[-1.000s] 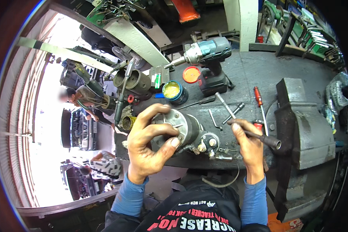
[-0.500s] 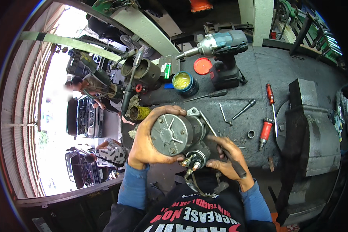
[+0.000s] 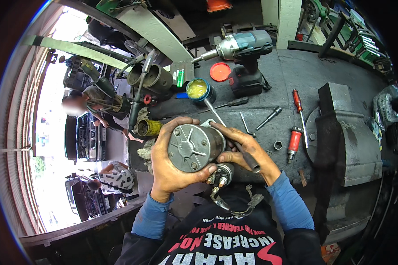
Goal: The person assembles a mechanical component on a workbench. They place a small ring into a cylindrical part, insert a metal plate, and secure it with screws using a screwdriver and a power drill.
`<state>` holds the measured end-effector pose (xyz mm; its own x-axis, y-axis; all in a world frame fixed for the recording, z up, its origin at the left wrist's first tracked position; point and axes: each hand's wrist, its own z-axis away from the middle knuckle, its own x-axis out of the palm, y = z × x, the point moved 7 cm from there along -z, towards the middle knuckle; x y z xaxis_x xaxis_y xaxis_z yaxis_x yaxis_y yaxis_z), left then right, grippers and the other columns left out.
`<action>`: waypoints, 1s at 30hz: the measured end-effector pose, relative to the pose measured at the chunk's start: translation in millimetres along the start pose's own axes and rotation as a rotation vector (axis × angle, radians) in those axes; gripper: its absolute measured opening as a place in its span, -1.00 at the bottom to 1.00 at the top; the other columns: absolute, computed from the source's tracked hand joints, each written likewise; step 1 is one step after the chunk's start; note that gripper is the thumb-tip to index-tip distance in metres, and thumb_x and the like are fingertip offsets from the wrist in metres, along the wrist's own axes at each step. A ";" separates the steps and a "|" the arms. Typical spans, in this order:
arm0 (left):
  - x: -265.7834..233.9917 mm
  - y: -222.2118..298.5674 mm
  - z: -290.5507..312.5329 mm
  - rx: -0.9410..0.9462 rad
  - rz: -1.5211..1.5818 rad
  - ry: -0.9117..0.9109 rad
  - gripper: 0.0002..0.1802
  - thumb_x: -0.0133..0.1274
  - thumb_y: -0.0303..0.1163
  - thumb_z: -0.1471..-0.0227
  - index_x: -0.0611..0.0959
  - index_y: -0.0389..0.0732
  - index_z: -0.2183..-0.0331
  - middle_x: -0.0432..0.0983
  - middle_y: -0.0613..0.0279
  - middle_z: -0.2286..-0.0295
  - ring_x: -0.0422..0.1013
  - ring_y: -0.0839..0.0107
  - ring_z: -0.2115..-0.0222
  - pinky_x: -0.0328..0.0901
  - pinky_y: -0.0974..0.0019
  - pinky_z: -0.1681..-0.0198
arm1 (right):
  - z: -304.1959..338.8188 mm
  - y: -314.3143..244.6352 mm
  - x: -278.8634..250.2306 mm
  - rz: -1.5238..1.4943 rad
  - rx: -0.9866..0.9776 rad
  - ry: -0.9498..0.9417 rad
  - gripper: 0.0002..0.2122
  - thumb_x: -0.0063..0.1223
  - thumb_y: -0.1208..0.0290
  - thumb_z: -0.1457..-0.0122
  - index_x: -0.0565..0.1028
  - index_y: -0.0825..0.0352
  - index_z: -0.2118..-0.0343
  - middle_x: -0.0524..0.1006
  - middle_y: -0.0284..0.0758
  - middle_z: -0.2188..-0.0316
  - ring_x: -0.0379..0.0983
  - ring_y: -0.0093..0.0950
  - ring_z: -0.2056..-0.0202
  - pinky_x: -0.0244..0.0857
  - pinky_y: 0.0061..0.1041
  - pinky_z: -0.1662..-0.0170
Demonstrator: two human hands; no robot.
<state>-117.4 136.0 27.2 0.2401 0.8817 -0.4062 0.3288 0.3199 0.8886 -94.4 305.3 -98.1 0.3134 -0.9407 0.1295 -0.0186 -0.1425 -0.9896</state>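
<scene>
A grey starter motor (image 3: pixel 191 149) is held up in front of my chest, its ribbed round end cap turned toward me. My left hand (image 3: pixel 164 161) wraps around its left side, with the thumb along the lower edge near the solenoid (image 3: pixel 223 174) and its brass terminals. A cable with a metal bracket (image 3: pixel 251 201) hangs below the terminals. My right hand (image 3: pixel 247 152) is closed around a slim rod-shaped tool with a dark, tube-like end (image 3: pixel 251 162); its bright shaft points away over the bench. The right fingers and thumb also press against the motor's right side.
On the dark workbench (image 3: pixel 287 73) stand an impact wrench (image 3: pixel 245 48), an open grease tub (image 3: pixel 198 89) and a red lid (image 3: pixel 220 72). Red-handled screwdrivers (image 3: pixel 297 101) and a socket (image 3: pixel 277 145) lie right, by a big vise (image 3: pixel 356 145). Two people are off left.
The starter motor has turned so its end cap faces me more. My right hand has moved up and left along it, and the tool's shaft now reaches farther out past the motor.
</scene>
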 end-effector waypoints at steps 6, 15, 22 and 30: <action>-4.0 -7.5 -11.5 0.025 0.075 -0.121 0.07 0.65 -0.20 0.49 0.55 -0.31 -0.12 0.59 0.03 -0.02 0.50 0.18 -0.10 0.34 0.10 -0.26 | -3.1 7.1 3.6 -0.108 -0.013 0.038 -0.09 0.60 0.30 0.06 0.38 0.14 -0.42 0.59 -0.46 0.00 0.23 -0.62 0.31 0.27 -0.56 0.26; 0.3 -7.1 -9.3 0.040 0.163 -0.046 0.07 0.65 -0.18 0.51 0.56 -0.32 -0.11 0.58 0.00 -0.01 0.50 0.18 -0.09 0.35 0.10 -0.24 | -1.3 6.6 1.9 -0.023 0.075 0.053 -0.07 0.65 0.25 0.13 0.42 0.22 -0.39 0.60 -0.37 -0.16 0.46 -0.65 0.09 0.37 -0.60 0.05; -7.2 -5.6 -5.5 0.051 0.120 -0.022 0.04 0.64 -0.23 0.46 0.56 -0.32 -0.12 0.57 0.04 -0.04 0.50 0.21 -0.09 0.36 0.14 -0.23 | -2.7 7.0 2.1 -0.003 0.040 0.098 -0.11 0.63 0.28 0.10 0.42 0.28 -0.37 0.60 -0.31 -0.10 0.41 -0.58 0.19 0.36 -0.52 0.11; -13.4 6.7 -8.1 0.059 0.041 -0.086 0.00 0.64 -0.22 0.42 0.58 -0.28 -0.11 0.59 0.10 -0.04 0.50 0.26 -0.10 0.33 0.18 -0.25 | 27.1 -30.7 -4.2 0.114 0.164 0.399 -0.42 0.38 0.50 -0.17 0.45 0.40 -0.27 0.44 -0.52 0.48 0.28 -0.72 0.44 0.18 -0.59 0.37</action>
<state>-125.8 129.2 40.4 0.3313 0.8597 -0.3888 0.3696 0.2608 0.8918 -69.4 322.0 -70.0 -0.0739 -0.9973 0.0015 0.1291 -0.0111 -0.9916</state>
